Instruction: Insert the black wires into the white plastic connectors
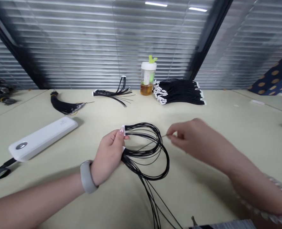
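Note:
My left hand (111,149) is closed around a looped black wire harness (166,159), its thumb pressed on a white connector (123,129). A second white piece shows partly under the fingers. Black wires arc to the right from the connectors, and a loose bunch of them trails toward the near table edge. To the right of the loops, my right hand (188,135) pinches the end of a thin strand (164,136), which looks like a single wire. The strand seems to pass across the loops; where it ends is hard to make out.
A white power bank (43,138) with a black strap lies at left. Behind are a wire bundle (66,103), a smaller harness (112,93), a lidded bottle (146,79) and a pile of harnesses (180,92). A dotted bag (274,78) stands far right.

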`<action>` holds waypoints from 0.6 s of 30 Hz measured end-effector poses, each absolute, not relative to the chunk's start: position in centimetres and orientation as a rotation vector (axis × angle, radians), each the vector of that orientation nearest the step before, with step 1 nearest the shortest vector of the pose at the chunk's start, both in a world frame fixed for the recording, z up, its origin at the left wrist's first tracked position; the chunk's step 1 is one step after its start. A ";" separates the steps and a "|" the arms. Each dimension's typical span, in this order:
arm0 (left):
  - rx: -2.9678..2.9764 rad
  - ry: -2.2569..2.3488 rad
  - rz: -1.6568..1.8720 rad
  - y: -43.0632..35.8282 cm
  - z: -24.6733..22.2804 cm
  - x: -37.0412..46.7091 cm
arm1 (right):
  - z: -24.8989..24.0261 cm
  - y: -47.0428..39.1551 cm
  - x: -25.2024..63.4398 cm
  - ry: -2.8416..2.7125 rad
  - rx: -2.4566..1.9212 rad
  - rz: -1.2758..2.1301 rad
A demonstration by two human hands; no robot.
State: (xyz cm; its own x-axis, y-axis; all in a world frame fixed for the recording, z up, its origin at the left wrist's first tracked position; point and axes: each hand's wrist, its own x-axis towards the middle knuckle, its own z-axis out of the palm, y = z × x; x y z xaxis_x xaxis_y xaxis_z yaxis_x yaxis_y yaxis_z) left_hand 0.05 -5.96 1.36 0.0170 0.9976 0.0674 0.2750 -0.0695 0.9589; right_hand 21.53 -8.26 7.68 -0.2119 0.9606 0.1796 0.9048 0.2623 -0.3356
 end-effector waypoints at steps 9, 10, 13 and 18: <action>1.476 1.353 1.093 -5.9 0.9 -0.1 | 7.0 -7.8 20.6 -1.374 -1.010 0.828; 1.498 1.344 1.095 -5.9 0.9 -0.1 | 6.7 -8.0 20.0 -1.386 -0.997 0.926; 1.559 1.293 1.099 -6.1 0.9 -0.2 | 5.9 -8.4 18.8 -1.522 -1.078 1.090; 1.611 1.223 1.075 -6.4 1.2 -0.3 | 5.2 -8.6 18.2 -1.701 -1.213 1.060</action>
